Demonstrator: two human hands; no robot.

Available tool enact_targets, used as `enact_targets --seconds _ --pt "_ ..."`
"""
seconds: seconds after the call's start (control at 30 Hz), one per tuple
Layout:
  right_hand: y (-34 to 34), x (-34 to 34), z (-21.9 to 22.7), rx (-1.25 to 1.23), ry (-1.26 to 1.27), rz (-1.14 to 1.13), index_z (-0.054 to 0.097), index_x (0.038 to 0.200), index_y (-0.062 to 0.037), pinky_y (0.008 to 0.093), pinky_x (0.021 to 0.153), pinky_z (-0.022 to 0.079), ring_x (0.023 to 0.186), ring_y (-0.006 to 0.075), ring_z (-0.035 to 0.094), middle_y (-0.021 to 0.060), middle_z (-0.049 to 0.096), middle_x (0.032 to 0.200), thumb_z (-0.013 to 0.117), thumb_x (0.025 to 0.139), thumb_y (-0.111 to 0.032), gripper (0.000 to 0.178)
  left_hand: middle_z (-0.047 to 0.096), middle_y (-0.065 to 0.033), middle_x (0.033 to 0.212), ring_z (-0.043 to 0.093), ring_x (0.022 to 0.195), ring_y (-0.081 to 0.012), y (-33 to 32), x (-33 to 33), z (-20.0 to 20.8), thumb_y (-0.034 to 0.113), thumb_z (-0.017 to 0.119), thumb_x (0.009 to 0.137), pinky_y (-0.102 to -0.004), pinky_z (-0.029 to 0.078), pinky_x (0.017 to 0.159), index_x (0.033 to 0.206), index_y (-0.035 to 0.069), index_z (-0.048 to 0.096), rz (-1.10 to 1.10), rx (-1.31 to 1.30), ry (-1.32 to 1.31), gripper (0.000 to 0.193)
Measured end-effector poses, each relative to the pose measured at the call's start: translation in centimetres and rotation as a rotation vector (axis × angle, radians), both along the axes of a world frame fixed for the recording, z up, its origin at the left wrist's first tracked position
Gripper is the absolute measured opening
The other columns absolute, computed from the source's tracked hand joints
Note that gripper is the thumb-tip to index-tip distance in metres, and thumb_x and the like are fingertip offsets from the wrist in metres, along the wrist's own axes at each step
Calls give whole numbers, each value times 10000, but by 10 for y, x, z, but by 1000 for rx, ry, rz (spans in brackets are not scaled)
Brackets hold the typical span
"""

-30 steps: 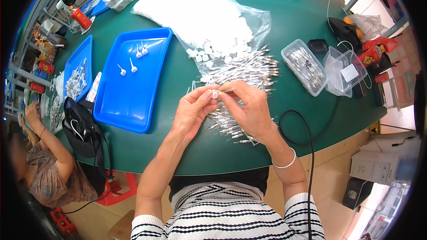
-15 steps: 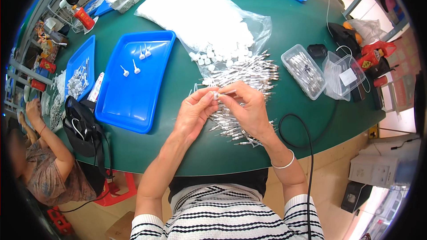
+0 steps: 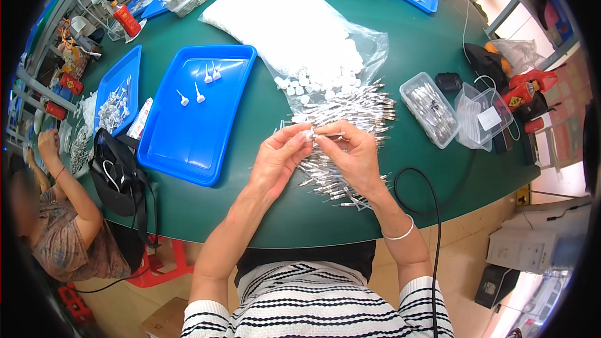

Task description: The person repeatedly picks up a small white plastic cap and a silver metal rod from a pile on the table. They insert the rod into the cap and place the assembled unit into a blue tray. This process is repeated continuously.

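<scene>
Large blue rectangular plastic tray (image 3: 181, 144) left of the hands holds four white pieces with thin stems (image 3: 200, 96), grouped toward its far end, rest of it bare. Big clear plastic bag (image 3: 374, 48) beyond the hands is full of small white blocks (image 3: 300, 90). Clear rectangular plastic box (image 3: 444, 143) on the right: thin silvery rods (image 3: 431, 105) inside. Narrower-looking blue tray (image 3: 134, 56) at far left has white stemmed pieces heaped in it. Loose pile of thin silver-and-white rods (image 3: 354, 111) lies on the green table (image 3: 300, 230) between bag and hands, running partly behind the right hand (image 3: 357, 158). Black fabric bag (image 3: 123, 175) sits by the big tray's near left side; black cable (image 3: 437, 225) loops right of the hands. Left hand (image 3: 274, 159) pinches a small white cap (image 3: 308, 136), thumb against forefinger, in front of the pile; right hand pinches a slim rod (image 3: 335, 134) beside it. Rod's long axis runs roughly left-right, free end pointing right; fingers hide whether cap and rod are joined.
</scene>
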State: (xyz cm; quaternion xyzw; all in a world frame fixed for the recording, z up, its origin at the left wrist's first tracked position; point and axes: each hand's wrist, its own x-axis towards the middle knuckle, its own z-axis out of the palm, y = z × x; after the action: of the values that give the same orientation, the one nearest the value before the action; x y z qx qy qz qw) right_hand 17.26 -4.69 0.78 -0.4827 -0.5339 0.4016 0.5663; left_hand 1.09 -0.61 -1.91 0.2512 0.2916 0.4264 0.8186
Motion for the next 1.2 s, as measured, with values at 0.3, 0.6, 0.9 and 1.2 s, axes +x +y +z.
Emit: enact_targets --seconds 0.3,0.6,0.9,1.2 --pt "-1 -3 -5 -41 187 40 677 969 3 213 688 494 794 80 616 51 668 904 652 871 -14 102 658 -66 1005 631 868 -109 0 -4 -1 79 662 885 -230 545 822 1109 -11 629 -7 21 23 243" --pt "4 1 -14 57 32 -5 687 942 -5 230 672 492 754 93 610 54 661 873 683 840 -26 105 657 -65 994 626 870 -106 -1 -3 1 69 670 876 -226 540 823 1093 -9 624 -9 13 16 235" --pt "-1 16 22 -84 -339 74 657 927 27 255 568 462 597 102 569 73 635 700 651 837 -69 131 654 -80 1044 630 877 -104 -4 1 3 51 684 857 -236 537 809 1148 -8 609 18 149 172 306" --pt "-3 16 15 98 -603 72 619 899 6 357 595 459 648 318 588 156 611 752 620 875 -95 104 658 -72 1032 631 868 -108 -3 -1 -3 61 678 866 -248 530 811 1137 -12 614 -22 188 179 288"
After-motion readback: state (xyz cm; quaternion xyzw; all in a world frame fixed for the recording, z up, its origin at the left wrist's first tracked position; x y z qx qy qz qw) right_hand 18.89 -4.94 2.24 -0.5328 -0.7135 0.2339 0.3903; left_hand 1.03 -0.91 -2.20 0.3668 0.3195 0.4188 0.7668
